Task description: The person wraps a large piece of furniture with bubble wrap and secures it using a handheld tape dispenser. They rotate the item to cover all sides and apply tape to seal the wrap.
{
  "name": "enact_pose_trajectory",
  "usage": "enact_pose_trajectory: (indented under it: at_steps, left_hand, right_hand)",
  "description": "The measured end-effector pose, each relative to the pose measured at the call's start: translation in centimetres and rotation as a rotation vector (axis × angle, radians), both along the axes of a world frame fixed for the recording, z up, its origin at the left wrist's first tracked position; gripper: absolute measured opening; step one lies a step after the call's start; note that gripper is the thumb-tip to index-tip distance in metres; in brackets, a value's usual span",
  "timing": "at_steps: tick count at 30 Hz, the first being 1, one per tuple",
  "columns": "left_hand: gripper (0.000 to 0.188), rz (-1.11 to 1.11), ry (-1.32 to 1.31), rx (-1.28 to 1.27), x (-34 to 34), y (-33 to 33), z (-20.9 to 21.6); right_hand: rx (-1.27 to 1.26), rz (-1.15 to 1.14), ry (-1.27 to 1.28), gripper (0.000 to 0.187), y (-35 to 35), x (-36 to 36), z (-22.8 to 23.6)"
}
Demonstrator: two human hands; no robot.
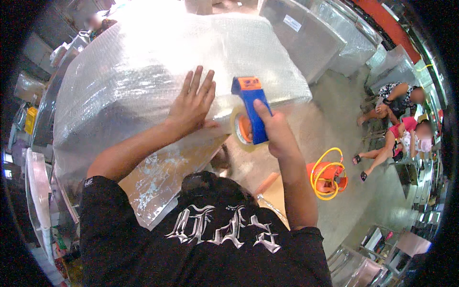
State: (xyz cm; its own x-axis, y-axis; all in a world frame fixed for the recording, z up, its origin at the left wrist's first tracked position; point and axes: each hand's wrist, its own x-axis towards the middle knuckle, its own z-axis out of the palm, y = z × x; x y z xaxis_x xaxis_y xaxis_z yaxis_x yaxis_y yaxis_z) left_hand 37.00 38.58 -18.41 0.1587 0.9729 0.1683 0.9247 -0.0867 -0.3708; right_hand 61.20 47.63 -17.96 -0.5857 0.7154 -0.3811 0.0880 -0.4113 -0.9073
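A large bulky package wrapped in bubble wrap [158, 62] fills the upper middle of the view. Against its near edge my left hand [191, 103] lies flat, fingers stretched out. My right hand [277, 126] grips the handle of a blue tape dispenser [256, 107] with an orange label at its top end. A roll of clear tape [238, 126] with an orange core sits on the dispenser, beside the package's right near corner. Whether a strip of tape runs from the dispenser to the wrap I cannot tell.
Below the package, a worn brown board [155, 179] shows scuffed marks. An orange bucket with a coiled yellow hose [327, 177] stands on the floor at right. Two people [404, 129] sit farther right. More wrapped panels [306, 38] lean at the upper right; metal bins [382, 253] are lower right.
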Motion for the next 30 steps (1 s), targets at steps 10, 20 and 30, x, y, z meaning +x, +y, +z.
enact_pose_trajectory:
  at_steps: [10, 20, 30]
  left_hand:
    - [0.033, 0.046, 0.084, 0.425, -1.7, 2.8, -4.3]
    - [0.049, 0.078, -0.160, 0.323, 1.5, 1.7, -3.5]
    - [0.079, -0.444, 0.245, -0.385, 2.4, -0.7, -14.4]
  right_hand:
    - [-0.007, -0.072, 0.028, 0.042, -6.1, 2.1, -6.8]
    - [0.260, -0.116, -0.048, 0.044, -6.9, -2.2, -23.0]
    - [0.292, 0.082, -0.426, 0.060, -9.0, -0.4, -28.6]
